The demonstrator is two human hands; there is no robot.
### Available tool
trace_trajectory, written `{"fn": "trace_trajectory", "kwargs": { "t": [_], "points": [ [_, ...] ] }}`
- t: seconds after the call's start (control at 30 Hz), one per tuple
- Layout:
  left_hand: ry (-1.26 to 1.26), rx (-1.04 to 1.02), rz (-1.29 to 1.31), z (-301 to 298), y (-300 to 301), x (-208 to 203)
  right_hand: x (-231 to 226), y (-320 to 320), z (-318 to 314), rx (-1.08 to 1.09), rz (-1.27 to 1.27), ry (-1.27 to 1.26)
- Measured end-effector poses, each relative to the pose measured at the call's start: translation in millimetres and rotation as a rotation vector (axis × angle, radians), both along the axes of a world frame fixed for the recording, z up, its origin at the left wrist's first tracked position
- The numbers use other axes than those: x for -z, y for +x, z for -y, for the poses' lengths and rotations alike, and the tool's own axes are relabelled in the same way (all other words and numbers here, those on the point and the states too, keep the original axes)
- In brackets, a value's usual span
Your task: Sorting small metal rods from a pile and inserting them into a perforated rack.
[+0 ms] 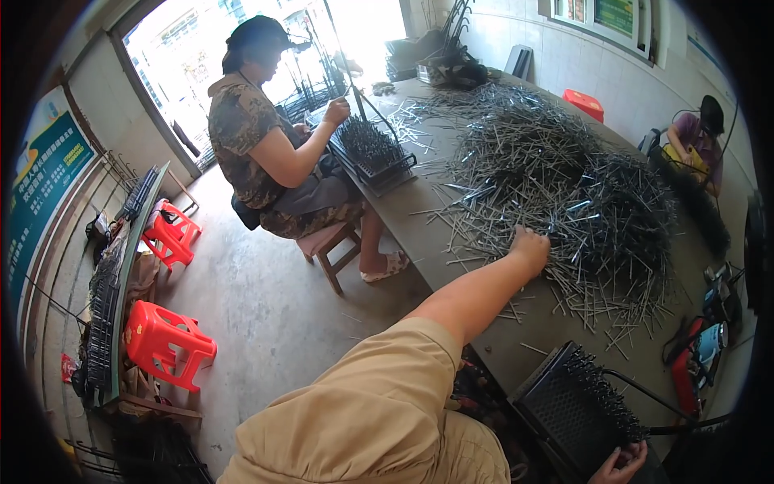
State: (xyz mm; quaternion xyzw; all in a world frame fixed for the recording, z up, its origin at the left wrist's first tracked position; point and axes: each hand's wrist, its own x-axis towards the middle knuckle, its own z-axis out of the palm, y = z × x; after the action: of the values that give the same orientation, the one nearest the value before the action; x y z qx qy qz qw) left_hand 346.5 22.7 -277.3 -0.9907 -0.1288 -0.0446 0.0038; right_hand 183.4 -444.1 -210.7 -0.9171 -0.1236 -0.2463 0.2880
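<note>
A heap of thin metal rods point(556, 169) lies on the table point(500, 355) toward two o'clock; at its edge, at three, the left hand point(530, 248) has its fingers bent down, their hold hidden. Toward half past four, the right hand point(625, 461) half-curls its fingers at a black perforated rack point(556, 411), grip unclear.

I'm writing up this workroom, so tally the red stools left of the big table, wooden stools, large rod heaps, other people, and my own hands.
Red stools left of the table: 2
Wooden stool: 1
Large rod heap: 1
Other people: 2
Your hands: 2
Total: 8
</note>
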Motion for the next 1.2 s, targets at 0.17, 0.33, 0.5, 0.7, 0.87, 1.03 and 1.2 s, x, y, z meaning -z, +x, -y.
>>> {"fn": "trace_trajectory", "kwargs": {
  "t": [0.17, 0.33, 0.5, 0.7, 0.87, 1.03, 1.2],
  "points": [
    [0.223, 0.035, 0.055, -4.6, 2.0, 11.0, -3.6, 0.2, -3.5, 0.017, 0.029, -0.035],
    [0.036, -0.058, 0.126, -8.1, -5.0, -0.1, -3.8, 2.7, 1.0, -0.027, 0.144, -0.220],
    [0.106, 0.000, 0.085, -20.3, -10.7, -0.6, -2.8, 3.1, 1.3, -0.033, 0.135, -0.229],
    [0.205, 0.166, -0.147, -19.3, -7.7, -60.7, 0.2, 3.2, 6.6, -0.007, 0.032, -0.189],
    [0.419, 0.309, -0.319, -18.8, 10.0, -108.0, -7.3, 1.1, -1.6, 0.046, -0.127, -0.101],
    [0.500, 0.286, -0.385, -21.8, 13.4, -147.5, -5.7, 1.7, 2.8, 0.039, -0.114, -0.123],
    [0.006, 0.106, -0.188, -34.5, 19.7, -162.4, -6.9, 1.0, 2.0, 0.033, -0.114, -0.090]
  ]
}}
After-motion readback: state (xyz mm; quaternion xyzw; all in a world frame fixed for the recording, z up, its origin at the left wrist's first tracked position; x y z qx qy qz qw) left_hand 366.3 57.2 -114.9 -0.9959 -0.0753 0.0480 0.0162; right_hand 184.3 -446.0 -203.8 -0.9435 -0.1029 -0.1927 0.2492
